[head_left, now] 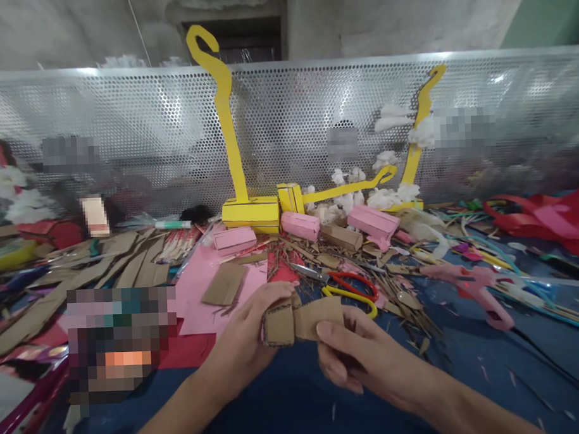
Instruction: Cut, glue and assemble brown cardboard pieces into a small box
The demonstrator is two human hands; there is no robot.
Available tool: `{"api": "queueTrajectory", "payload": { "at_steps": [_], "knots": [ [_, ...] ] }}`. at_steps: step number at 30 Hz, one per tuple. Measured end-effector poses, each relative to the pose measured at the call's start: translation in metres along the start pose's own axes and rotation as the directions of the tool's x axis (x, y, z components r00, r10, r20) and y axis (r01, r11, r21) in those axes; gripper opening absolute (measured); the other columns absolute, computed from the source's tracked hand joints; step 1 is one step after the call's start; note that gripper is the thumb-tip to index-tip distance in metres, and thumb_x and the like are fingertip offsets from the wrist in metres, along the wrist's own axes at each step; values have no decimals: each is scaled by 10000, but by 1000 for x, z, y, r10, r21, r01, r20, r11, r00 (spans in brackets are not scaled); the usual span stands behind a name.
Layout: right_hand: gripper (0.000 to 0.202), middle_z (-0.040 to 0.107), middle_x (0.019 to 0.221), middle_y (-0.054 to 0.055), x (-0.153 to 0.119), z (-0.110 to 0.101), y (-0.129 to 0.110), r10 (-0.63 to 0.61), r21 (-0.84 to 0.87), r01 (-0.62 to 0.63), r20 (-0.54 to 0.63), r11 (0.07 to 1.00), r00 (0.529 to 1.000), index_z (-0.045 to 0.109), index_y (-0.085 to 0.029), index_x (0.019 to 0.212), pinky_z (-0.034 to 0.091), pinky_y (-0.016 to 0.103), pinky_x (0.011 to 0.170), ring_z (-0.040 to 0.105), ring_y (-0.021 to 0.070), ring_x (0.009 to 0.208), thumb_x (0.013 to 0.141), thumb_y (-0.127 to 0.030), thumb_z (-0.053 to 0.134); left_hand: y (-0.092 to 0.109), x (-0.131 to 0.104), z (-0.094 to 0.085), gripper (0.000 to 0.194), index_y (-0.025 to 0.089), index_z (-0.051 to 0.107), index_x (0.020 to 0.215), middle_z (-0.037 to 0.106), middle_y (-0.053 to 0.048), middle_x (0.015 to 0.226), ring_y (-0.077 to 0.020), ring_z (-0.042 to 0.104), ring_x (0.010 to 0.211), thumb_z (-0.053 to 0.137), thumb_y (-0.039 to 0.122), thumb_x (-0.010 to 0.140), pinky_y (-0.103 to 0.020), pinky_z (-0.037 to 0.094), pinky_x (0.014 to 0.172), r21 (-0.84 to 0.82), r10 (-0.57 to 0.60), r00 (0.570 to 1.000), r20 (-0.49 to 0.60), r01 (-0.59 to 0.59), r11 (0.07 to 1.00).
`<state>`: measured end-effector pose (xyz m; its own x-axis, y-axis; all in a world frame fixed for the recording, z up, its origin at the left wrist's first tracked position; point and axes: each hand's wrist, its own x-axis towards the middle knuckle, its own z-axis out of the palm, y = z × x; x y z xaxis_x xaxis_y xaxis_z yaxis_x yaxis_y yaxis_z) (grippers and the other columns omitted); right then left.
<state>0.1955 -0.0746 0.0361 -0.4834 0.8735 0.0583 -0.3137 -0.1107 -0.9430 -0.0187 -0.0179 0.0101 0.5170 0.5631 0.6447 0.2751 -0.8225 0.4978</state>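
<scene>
So the small cardboard block [279, 325] is sitting in the person's hands, low and pretty central, above the blue table surface [286, 407]; the left hand [248, 323] is gripping it from the side, fingers curling over the top, though some of them are hiding behind it; the right hand [353, 348] is pinching a cardboard flap [321, 316], thumb lying on the near face and fingers folding in behind; the flap is touching the block, but can't tell if they're actually joined.

Just beyond the hands, scissors with red and yellow handles [352, 284] are lying among cardboard scraps [406, 301]; a pink glue gun [477, 286] is resting off to the right; on the left, a loose cardboard piece [224, 284] is lying on a pink sheet [192, 302].

Further back, pink blocks [300, 226] are lying in front of a yellow box [251, 213], which is holding up a tall hooked strip [227, 130]; a perforated metal panel [291, 128] is standing behind everything.
</scene>
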Motion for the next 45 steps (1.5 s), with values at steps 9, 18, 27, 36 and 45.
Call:
{"api": "queueTrajectory", "payload": {
  "at_steps": [9, 18, 27, 36, 45],
  "knots": [
    [313, 434, 523, -89, 0, 1, 1, -2, 72, 0, 28, 997, 1000, 562, -166, 798, 235, 182, 390, 345, 45, 410, 955, -421, 653, 0, -1, 0, 583, 293, 420, 1362, 608, -93, 1344, -215, 584, 1254, 625, 49, 875, -381, 472, 1067, -30, -12, 1000, 12, 13, 999],
    [333, 401, 529, -95, 0, 3, 0, 9, 83, -11, 25, 996, 1000, 543, -173, 799, 229, 185, 401, 332, 40, 408, 956, -444, 656, 0, -1, 1, 569, 299, 431, 1347, 609, -89, 1338, -229, 589, 1246, 625, 55, 871, -377, 471, 1050, -28, -47, 999, 20, 47, 998],
    [402, 437, 606, -68, 6, -14, -10, -157, -52, 149, -393, 988, 906, 607, -185, 1073, 254, 203, 449, 337, 82, 499, 977, -571, 550, 20, 17, -2, 599, 229, 481, 1301, 666, -91, 1266, -246, 646, 1158, 791, 385, 812, -375, 529, 981, -718, -664, 748, -11, 456, 526],
    [335, 607, 880, 10, 9, -22, -7, -423, -522, 216, -318, 825, 848, 578, -229, 1206, 415, 259, 604, 525, 143, 687, 966, -460, 612, 23, 20, 0, 380, 89, 694, 1078, 791, -109, 848, -216, 764, 713, 652, 429, 913, -284, 610, 659, -700, -605, 415, 680, 614, -365],
    [240, 701, 913, 50, 11, -34, -3, -457, -773, 93, -269, 628, 848, 658, -187, 1009, 469, 312, 695, 633, 215, 793, 979, -417, 594, 21, 12, 4, 447, 74, 697, 1116, 799, -134, 906, -226, 780, 751, 664, 462, 897, -273, 623, 671, -608, -503, 383, 775, 671, -424]
  ]
}}
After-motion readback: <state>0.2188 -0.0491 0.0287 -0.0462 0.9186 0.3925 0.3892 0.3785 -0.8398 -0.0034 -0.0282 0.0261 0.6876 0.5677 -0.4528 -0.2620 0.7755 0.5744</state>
